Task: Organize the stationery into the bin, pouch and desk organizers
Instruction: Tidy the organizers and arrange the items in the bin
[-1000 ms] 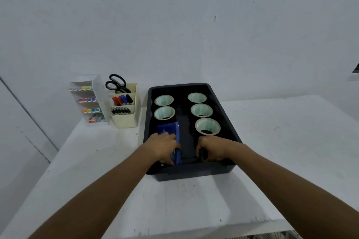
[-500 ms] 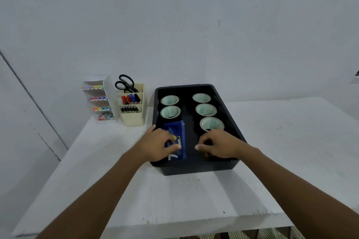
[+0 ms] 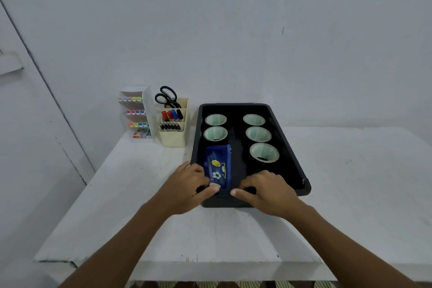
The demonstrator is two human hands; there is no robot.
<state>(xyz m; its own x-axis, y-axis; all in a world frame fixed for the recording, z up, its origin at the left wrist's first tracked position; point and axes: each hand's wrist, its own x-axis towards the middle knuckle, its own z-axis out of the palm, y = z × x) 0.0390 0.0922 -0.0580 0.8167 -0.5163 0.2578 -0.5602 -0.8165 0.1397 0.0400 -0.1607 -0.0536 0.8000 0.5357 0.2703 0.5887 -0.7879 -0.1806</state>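
Note:
A black bin (image 3: 289,145) stands mid-table with several tape rolls (image 3: 264,152) in two rows inside. A blue pouch (image 3: 218,161) with ball prints lies in the bin's near left part. My left hand (image 3: 187,188) pinches the pouch's near end, thumb on top, at the bin's front rim. My right hand (image 3: 266,190) sits over the front rim with fingers curled, its thumb and forefinger closed at the pouch's near right corner. A cream desk organizer (image 3: 174,138) holds scissors (image 3: 166,97), markers and pens. A clear tiered organizer (image 3: 136,113) holds highlighters.
The white table (image 3: 131,194) reaches a wall behind the organizers and bin. Its front edge (image 3: 187,262) runs below my forearms, and its left edge drops off beside a grey wall panel. Bare tabletop lies right of the bin.
Both hands have drawn back from inside the bin to its front rim. More of the pouch shows now. The view has pulled back and tilted up.

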